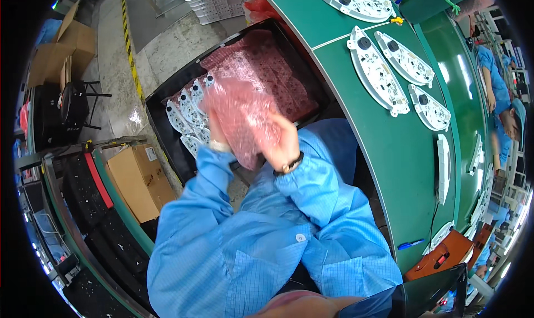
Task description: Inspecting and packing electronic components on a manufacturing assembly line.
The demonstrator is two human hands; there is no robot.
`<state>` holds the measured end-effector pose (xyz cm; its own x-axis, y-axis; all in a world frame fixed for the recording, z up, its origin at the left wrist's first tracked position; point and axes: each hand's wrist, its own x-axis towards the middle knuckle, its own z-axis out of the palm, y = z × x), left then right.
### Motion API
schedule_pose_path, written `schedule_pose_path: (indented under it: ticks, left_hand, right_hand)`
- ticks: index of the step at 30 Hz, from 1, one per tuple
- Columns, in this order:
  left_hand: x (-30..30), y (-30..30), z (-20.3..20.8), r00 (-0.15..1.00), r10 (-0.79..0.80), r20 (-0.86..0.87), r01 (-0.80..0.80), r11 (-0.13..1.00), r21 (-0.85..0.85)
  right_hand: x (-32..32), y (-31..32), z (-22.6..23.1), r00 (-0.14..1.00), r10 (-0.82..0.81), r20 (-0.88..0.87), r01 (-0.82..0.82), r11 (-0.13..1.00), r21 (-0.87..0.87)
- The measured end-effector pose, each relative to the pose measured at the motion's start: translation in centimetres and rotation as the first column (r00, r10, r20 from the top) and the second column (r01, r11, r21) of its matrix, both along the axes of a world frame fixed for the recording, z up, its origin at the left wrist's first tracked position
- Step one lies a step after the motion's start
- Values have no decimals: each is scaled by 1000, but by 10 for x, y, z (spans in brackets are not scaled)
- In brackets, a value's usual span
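Both my hands hold a bundle of pink bubble wrap (239,115) in front of my body, over the near side of a black bin (158,95). My right hand (282,143) grips its right side, fingers partly behind the plastic. On the left side, my left hand (216,131) is closed on the wrap, its fingers mostly hidden by it. I cannot tell whether something lies inside the bundle. Several white, leaf-shaped panels with a dark round part (186,106) lie side by side in the bin's left part. More pink bubble wrap (272,67) lines the rest of the bin.
A green workbench (345,84) curves along my right, carrying several larger white panels (378,73) and a blue pen (410,244). A cardboard box (142,179) stands at left by a black conveyor (94,223). White crates (219,1) stand beyond the bin. Co-workers sit far right.
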<state>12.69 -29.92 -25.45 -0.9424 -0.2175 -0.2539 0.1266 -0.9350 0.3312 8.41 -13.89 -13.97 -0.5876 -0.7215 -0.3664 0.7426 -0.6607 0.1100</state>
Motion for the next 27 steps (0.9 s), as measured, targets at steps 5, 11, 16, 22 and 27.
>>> schedule_pose_path:
  ticks: [5, 11, 16, 22, 27]
  left_hand:
    - [-13, -124, 143, 905, 349, 245, -171, 823, -541]
    - [71, -186, 236, 933, 359, -6, -26, 52, -998]
    - [150, -227, 21, 357, 880, 312, 681, -17, -732]
    - [167, -195, -37, 453, 848, 274, 774, -221, -594]
    - [124, -208, 6, 663, 584, 469, 231, 436, -870]
  right_hand:
    - [-33, -23, 58, 932, -72, -356, 33, 993, -116]
    - [-27, -41, 43, 298, 247, -922, 348, 872, 346]
    - [34, -50, -85, 178, 763, -622, 524, 461, 716]
    - [53, -59, -132, 147, 910, -387, 653, 204, 729]
    - [52, -65, -142, 47, 971, -235, 592, 162, 789]
